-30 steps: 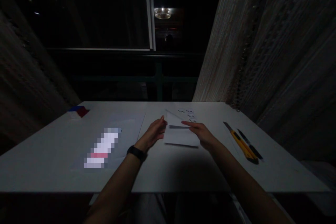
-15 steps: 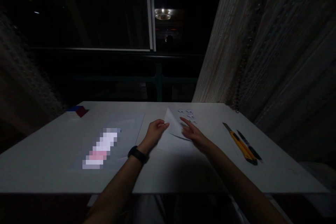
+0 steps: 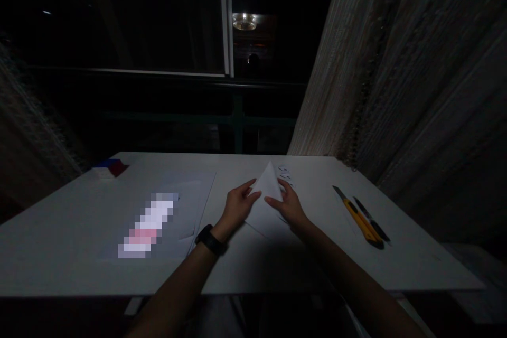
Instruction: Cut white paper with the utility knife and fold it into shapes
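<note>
We've got the folded white paper (image 3: 269,182) mid-table (image 3: 59,232), pointy end away from us, with our left hand (image 3: 237,205) and right hand (image 3: 291,207) each pinching a side, thumbs on top. Yellow cutter (image 3: 359,222) lies off right.

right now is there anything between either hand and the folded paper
Nothing visible: the left hand and right hand both hold the white paper, one at each side. The small marked slips lie just beyond the right hand, and the yellow cutter and pen lie farther right, outside that gap.
</note>
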The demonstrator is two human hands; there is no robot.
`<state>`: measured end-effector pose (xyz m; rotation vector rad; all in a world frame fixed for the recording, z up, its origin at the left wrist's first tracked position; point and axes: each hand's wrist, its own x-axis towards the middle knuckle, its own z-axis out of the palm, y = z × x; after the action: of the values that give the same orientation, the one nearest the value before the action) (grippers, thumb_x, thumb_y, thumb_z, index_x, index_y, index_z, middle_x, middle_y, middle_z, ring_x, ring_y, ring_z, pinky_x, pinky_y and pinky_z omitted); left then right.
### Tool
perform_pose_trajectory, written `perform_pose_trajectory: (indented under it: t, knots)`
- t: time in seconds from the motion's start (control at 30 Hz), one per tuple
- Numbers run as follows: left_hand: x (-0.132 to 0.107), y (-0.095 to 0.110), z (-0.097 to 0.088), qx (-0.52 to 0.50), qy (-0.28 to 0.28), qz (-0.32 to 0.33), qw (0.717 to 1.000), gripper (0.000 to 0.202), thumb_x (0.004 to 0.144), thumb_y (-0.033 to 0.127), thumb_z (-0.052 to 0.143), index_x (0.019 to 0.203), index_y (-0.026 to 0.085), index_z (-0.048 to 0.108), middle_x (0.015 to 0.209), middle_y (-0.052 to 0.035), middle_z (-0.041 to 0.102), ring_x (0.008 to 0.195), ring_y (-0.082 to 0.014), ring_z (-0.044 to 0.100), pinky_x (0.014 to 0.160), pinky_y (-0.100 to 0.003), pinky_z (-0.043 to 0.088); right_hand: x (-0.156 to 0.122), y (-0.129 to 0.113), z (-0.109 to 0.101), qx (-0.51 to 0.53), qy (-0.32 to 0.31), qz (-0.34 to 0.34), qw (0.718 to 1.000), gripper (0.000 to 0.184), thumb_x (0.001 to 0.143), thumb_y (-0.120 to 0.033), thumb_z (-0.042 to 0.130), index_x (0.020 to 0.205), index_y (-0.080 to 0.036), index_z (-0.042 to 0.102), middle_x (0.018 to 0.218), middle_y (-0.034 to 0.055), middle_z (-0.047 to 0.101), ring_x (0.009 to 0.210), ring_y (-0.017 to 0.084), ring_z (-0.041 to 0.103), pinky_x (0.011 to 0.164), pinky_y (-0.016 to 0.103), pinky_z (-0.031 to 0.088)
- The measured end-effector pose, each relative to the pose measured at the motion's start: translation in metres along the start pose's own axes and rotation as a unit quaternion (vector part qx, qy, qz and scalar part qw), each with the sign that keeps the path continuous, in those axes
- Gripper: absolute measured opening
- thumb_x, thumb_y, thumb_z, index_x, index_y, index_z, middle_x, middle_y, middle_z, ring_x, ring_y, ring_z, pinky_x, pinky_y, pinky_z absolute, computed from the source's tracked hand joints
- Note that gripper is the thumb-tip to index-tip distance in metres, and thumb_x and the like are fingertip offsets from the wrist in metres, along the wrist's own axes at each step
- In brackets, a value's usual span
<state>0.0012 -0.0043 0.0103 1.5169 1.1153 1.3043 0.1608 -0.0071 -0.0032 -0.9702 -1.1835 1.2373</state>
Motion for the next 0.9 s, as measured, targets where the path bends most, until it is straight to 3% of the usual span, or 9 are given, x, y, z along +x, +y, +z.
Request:
perform_pose_trajectory:
  t: [0.1, 0.23, 0.5, 0.67, 0.9]
  knots:
    - [-0.002, 0.001, -0.003, 0.042, 0.003, 0.058, 0.997, 0.039, 0.074, 0.031, 0.061, 0.110, 0.018, 0.061, 0.107, -0.0072, 0.065, 0.095, -0.0211, 0.061, 0.082, -0.032, 0.048, 0.001, 0.001, 0.007, 0.001, 0.022, -0.008, 1.000, 0.073, 0.055, -0.032, 0.076, 0.116, -0.023, 0.037, 0.086, 0.0048, 0.067, 0.071, 0.024, 0.065, 0.063, 0.038, 0.052]
    - [-0.002, 0.002, -0.007, 0.082, 0.039, 0.088, 0.992, 0.040, 0.074, 0.033, 0.061, 0.111, 0.020, 0.060, 0.110, -0.0059, 0.063, 0.100, -0.0221, 0.059, 0.087, -0.034, 0.046, 0.004, -0.002, 0.012, 0.009, 0.032, -0.001, 0.999, 0.070, 0.054, -0.032, 0.076, 0.114, -0.023, 0.040, 0.085, 0.0041, 0.067, 0.071, 0.024, 0.065, 0.064, 0.039, 0.052]
    - [0.001, 0.003, -0.008, 0.064, 0.054, 0.085, 0.993, 0.035, 0.075, 0.032, 0.060, 0.107, 0.017, 0.063, 0.107, -0.0064, 0.064, 0.099, -0.0220, 0.060, 0.089, -0.034, 0.045, 0.026, -0.031, 0.015, 0.071, -0.049, 0.040, 0.995, 0.061, 0.054, -0.028, 0.077, 0.107, -0.022, 0.048, 0.078, 0.0024, 0.068, 0.062, 0.019, 0.064, 0.058, 0.032, 0.050]
    - [0.001, 0.001, -0.005, 0.063, 0.035, 0.071, 0.995, 0.032, 0.075, 0.029, 0.060, 0.104, 0.017, 0.065, 0.101, -0.0067, 0.067, 0.094, -0.0220, 0.062, 0.086, -0.034, 0.047, 0.029, -0.028, 0.018, 0.125, -0.009, 0.019, 0.992, 0.050, 0.053, -0.026, 0.077, 0.096, -0.020, 0.052, 0.075, 0.0012, 0.066, 0.059, 0.018, 0.062, 0.056, 0.030, 0.049]
    - [0.000, -0.006, -0.001, 0.061, 0.021, 0.051, 0.997, 0.032, 0.076, 0.032, 0.059, 0.104, 0.017, 0.065, 0.100, -0.0071, 0.067, 0.092, -0.0224, 0.063, 0.085, -0.035, 0.048, 0.020, -0.019, 0.016, 0.135, 0.047, 0.014, 0.990, 0.053, 0.049, -0.021, 0.078, 0.095, -0.020, 0.051, 0.073, 0.0003, 0.066, 0.058, 0.018, 0.062, 0.056, 0.031, 0.050]
